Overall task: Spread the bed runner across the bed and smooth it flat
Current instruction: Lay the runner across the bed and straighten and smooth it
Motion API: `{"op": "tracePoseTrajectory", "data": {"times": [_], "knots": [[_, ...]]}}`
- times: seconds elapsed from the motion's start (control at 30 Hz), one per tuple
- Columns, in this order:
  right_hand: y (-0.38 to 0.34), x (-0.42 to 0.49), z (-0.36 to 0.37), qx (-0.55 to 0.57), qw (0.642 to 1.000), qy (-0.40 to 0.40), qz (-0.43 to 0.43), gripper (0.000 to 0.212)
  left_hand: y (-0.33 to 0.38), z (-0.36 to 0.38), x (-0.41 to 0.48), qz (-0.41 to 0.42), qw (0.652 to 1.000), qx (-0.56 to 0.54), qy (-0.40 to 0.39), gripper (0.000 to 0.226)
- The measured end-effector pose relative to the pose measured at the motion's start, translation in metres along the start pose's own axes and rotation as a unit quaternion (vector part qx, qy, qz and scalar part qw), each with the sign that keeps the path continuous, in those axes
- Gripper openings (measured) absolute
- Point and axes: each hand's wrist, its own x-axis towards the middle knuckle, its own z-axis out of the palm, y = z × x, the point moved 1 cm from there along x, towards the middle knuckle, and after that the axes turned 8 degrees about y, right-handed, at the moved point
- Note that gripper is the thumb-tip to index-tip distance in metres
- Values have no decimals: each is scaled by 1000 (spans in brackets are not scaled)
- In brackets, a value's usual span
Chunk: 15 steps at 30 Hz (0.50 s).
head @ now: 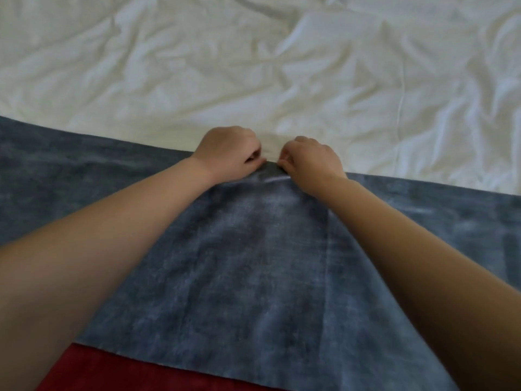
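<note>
Head view: left hand [229, 152] and right hand [310, 159] both pinched the blue bed runner [253, 249] at its far edge, mid-bed, on the wrinkled white sheet [253, 66]. Risk: uneven pulling could bunch the raised fold between them or skew the edge.

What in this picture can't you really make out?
Head view:
Both ends of the blue runner: cut off by the left and right edges.
Fingertips of the left hand and right hand: curled under, hidden by the knuckles, where they pinch the runner's far edge.
Red cloth: cut off by bottom edge and left forearm; unidentifiable.
Limits of the white sheet: outside the frame.
</note>
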Motion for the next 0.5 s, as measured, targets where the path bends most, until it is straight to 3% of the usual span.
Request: {"op": "tracePoseTrajectory", "data": {"times": [0.07,0.17,0.33,0.43,0.5], "knots": [[28,-9,-15,1,999,-46,11,21,11,3,5,34,998,-39,-24,23],[69,-25,-37,-24,994,-102,21,15,16,6,16,18,996,-76,-41,13],[113,-28,-48,-134,987,-56,62,19,21,9,21,-36,996,-63,-53,9],[129,-29,-53,-31,993,-49,102,23,33,11,22,-77,995,-48,-41,13],[139,-38,-59,19,993,-82,84,24,47,12,26,-99,992,-71,-40,17]]}}
